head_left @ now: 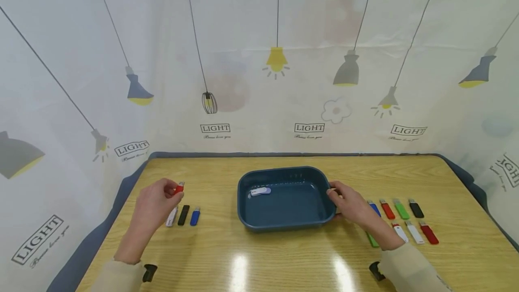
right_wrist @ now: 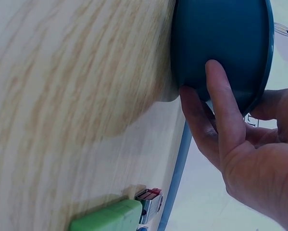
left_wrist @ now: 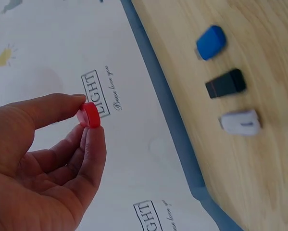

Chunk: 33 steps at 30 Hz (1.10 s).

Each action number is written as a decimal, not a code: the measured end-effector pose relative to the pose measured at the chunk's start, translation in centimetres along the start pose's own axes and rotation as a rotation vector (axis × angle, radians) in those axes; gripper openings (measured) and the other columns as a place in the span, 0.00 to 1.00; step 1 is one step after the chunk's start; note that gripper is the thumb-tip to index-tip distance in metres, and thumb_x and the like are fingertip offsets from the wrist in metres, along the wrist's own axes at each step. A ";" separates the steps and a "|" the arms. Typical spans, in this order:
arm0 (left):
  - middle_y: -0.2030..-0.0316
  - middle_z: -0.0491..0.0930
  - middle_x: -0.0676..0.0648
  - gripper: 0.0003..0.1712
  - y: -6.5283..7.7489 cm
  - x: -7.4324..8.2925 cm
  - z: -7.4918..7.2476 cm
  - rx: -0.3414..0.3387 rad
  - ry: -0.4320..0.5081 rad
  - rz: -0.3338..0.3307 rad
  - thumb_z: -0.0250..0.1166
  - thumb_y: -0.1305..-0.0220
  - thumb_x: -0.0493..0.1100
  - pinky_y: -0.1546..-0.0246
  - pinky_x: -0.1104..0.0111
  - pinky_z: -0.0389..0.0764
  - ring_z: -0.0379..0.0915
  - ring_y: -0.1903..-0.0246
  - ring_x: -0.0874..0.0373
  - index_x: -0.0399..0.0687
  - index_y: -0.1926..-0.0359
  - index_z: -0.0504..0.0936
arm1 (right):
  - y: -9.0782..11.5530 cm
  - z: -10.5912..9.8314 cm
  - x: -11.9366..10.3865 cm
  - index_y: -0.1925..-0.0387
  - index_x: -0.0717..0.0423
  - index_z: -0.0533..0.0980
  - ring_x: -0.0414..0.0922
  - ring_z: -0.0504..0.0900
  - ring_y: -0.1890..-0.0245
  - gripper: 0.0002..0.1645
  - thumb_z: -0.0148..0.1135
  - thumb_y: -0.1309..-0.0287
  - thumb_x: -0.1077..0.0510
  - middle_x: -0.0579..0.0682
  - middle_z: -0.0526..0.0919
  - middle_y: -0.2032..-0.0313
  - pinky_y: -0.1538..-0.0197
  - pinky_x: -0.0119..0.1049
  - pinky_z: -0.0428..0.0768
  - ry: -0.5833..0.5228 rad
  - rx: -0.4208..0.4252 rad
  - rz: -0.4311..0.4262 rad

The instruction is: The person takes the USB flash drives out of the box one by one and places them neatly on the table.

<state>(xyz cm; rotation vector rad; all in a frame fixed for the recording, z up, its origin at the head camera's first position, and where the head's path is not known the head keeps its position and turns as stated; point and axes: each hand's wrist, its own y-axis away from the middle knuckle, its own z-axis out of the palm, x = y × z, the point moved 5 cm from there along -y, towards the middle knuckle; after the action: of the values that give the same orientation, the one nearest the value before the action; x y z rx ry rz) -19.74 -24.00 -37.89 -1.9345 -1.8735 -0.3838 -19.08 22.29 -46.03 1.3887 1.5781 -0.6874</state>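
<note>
My left hand [head_left: 152, 204] pinches a red USB stick [head_left: 179, 188] between thumb and fingertips, raised over the left part of the table. Its metal plug points upward in the head view. Just below that hand lie a white USB stick [head_left: 172, 216], a black one [head_left: 184, 215] and a blue one [head_left: 195, 216] in a row. At the middle stands a dark blue tray [head_left: 292, 202] with a white USB stick [head_left: 259, 191] lying inside. My right hand [head_left: 352, 204] grips the tray's right end, thumb at the rim and fingers against the outer wall [right_wrist: 220, 43].
Right of the tray, several USB sticks lie in two rows, among them a black one [head_left: 416, 208], a red one [head_left: 429, 233] and a green one [head_left: 401, 209]. My right forearm partly covers some. A printed curtain [head_left: 259, 143] hangs behind the wooden table [head_left: 284, 260].
</note>
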 end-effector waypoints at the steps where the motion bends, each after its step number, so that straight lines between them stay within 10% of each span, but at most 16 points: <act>1: 0.65 0.84 0.41 0.16 0.0 -0.4 -0.1 -0.004 -0.004 -0.009 0.69 0.34 0.41 0.66 0.55 0.83 0.79 0.68 0.50 0.30 0.54 0.82 | 0.0 0.0 0.0 0.27 0.72 0.59 0.69 0.77 0.42 0.30 0.46 0.18 0.57 0.76 0.69 0.36 0.60 0.47 0.91 0.001 0.000 0.000; 33: 0.69 0.83 0.39 0.12 -1.5 -9.4 3.1 -0.136 -0.119 -0.156 0.67 0.35 0.38 0.69 0.55 0.80 0.76 0.71 0.48 0.28 0.64 0.84 | 0.0 0.0 0.0 0.26 0.71 0.60 0.66 0.80 0.45 0.30 0.47 0.19 0.57 0.75 0.70 0.36 0.60 0.46 0.91 0.013 0.003 0.019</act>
<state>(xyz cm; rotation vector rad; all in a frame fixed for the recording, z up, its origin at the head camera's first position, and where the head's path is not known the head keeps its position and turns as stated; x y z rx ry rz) -22.02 -30.79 -44.85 -1.9418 -2.1331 -0.4637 -19.05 22.26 -46.00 1.4107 1.5728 -0.6710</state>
